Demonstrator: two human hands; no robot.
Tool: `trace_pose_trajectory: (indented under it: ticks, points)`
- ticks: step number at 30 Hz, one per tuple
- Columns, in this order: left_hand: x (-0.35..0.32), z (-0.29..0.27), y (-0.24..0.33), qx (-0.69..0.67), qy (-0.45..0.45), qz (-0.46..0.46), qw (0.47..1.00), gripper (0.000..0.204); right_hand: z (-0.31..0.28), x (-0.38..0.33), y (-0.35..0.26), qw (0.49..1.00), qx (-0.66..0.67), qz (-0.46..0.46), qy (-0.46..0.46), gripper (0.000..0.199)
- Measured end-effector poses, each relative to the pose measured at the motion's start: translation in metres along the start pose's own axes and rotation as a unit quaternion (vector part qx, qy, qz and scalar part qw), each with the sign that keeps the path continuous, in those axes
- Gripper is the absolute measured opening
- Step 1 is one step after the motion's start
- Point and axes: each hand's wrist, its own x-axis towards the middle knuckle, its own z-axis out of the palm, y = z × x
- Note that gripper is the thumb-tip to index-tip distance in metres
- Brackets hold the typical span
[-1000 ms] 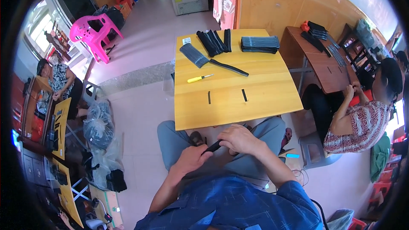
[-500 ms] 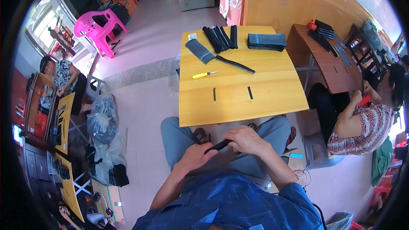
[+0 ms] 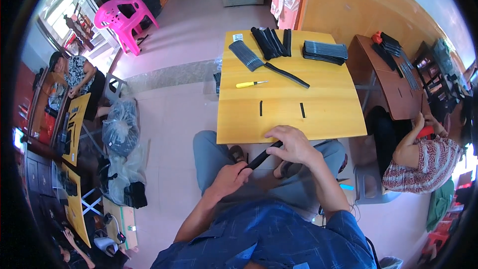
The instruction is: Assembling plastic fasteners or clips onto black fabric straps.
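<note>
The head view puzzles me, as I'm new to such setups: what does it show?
There is no robot here. The left one of two wide cameras on a person's head looks down, so straight edges bend. The person's bare left hand and right hand hold a black strip between them. On the yellow table ahead lie a yellow-handled screwdriver, a flat grey bundle, a long dark band, some black pieces and a grey-and-black stack. Another person sits to the right.
</note>
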Motion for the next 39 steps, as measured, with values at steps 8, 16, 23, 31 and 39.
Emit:
trace_pose_trajectory:
  ticks: [8, 16, 23, 31, 39]
  points:
    - [0.006, -0.009, -0.011, -0.031, 0.024, -0.013, 0.999, 0.029, 0.032, 0.069, 0.067, 0.919, 0.363, 0.091, 0.126, 0.037]
    - [-0.011, -0.008, -0.045, -0.077, 0.032, -0.063, 0.995, 0.03, 0.016, 0.202, 0.119, 0.817, 0.474, 0.289, 0.157, 0.063]
    - [-0.027, -0.03, -0.067, -0.111, 0.036, -0.054, 0.992, 0.028, 0.026, 0.267, 0.146, 0.792, 0.459, 0.375, 0.15, 0.064]
    - [-0.016, -0.033, -0.077, -0.14, 0.036, -0.024, 0.989, 0.028, 0.045, 0.287, 0.156, 0.75, 0.502, 0.375, 0.211, 0.013]
    - [-0.018, -0.028, -0.089, -0.162, 0.046, -0.015, 0.986, 0.028, 0.052, 0.282, 0.131, 0.746, 0.449, 0.311, 0.38, 0.013]
